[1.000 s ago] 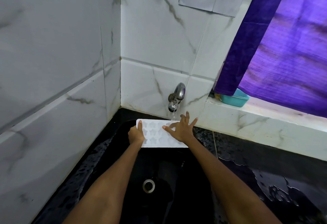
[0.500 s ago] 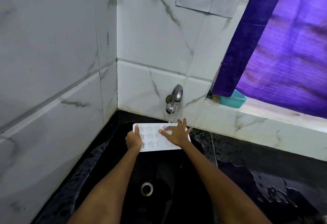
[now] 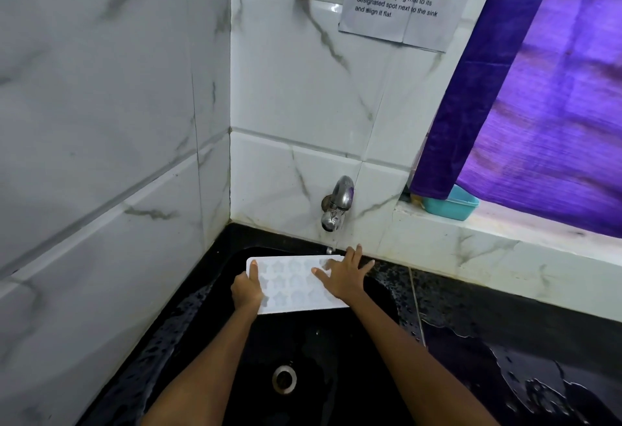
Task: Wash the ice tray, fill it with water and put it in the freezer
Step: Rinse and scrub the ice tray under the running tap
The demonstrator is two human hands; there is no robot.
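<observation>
Now the left hand (image 3: 247, 291) grips the white star-mould ice tray (image 3: 292, 286) over the black sink (image 3: 336, 375), right hand (image 3: 343, 277) flat with fingers spread, rubbing under the tap (image 3: 336, 205), washing underway, filling level probably next.

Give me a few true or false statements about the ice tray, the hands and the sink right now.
1. The left hand grips the ice tray by its left end. True.
2. The right hand is curled into a fist. False: its fingers are spread flat on the tray.
3. The tray sits under the tap. True.
4. The sink is white. False: it is black.
</observation>
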